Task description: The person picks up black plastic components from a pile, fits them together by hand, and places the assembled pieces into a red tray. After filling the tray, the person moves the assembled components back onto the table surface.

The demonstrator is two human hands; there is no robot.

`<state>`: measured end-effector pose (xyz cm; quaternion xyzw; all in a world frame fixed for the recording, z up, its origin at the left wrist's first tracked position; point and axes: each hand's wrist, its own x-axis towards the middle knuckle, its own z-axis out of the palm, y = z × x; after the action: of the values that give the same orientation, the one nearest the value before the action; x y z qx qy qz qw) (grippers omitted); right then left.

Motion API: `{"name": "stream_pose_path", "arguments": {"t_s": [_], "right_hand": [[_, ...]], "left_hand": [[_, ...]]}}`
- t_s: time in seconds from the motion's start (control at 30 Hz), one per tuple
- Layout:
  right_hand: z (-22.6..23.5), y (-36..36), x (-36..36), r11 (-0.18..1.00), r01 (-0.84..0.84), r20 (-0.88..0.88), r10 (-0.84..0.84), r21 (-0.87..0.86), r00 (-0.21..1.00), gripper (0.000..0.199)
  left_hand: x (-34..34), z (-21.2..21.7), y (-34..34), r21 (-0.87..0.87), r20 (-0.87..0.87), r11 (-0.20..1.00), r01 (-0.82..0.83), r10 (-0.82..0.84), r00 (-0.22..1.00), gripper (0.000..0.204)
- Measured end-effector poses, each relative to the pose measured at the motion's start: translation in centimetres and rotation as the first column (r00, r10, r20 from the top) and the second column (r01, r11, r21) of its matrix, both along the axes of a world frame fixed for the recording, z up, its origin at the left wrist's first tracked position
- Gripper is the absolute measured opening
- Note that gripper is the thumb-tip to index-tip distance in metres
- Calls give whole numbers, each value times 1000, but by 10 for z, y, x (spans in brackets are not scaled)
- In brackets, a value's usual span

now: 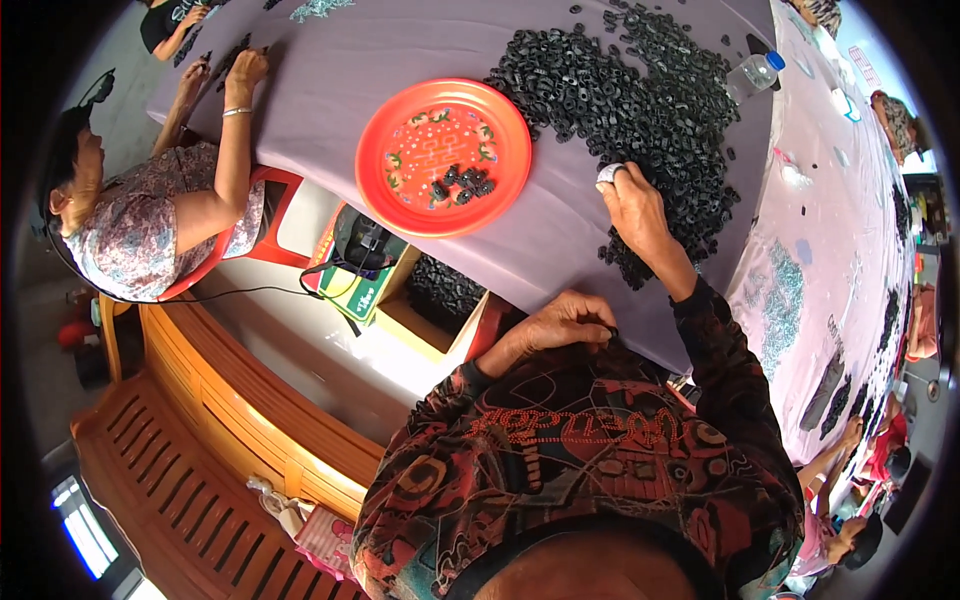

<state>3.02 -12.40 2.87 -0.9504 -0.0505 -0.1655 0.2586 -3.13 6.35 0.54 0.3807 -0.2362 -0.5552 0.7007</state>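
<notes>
My right hand (637,207) is at the near left side of a big heap of small black ring-like parts (620,95). Its fingers are curled together, with a whitish wrap or piece (607,174) at the tips and a dark band beside it. What they hold is too small to tell. Close to my body at the table's edge, my left hand (568,322) pinches a small black part (612,331), mostly hidden by the fingers. A round red plate (400,205) with a floral pattern lies left of the heap, bearing a small cluster of black parts (463,184).
A clear bottle (752,76) with a blue cap lies beyond the heap. Below the table edge is a cardboard box (412,322) of black parts. A co-worker (150,215) sits at left, others work at right. A wooden bench (200,470) stands behind.
</notes>
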Motion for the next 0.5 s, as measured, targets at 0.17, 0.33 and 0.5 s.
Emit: {"name": "stream_pose_path", "arguments": {"t_s": [0.17, 0.33, 0.5], "right_hand": [[14, 2, -8, 773, 100, -168, 9, 626, 986, 10], [37, 12, -23, 363, 67, -166, 250, 930, 954, 11], [60, 14, -44, 306, -31, -84, 356, 952, 931, 14]], "left_hand": [[13, 21, 7, 41, 80, 961, -272, 268, 960, 9], [42, 34, 8, 32, 262, 830, -556, 530, 806, 11], [43, 48, -4, -64, 298, 751, -658, 643, 705, 13]]}}
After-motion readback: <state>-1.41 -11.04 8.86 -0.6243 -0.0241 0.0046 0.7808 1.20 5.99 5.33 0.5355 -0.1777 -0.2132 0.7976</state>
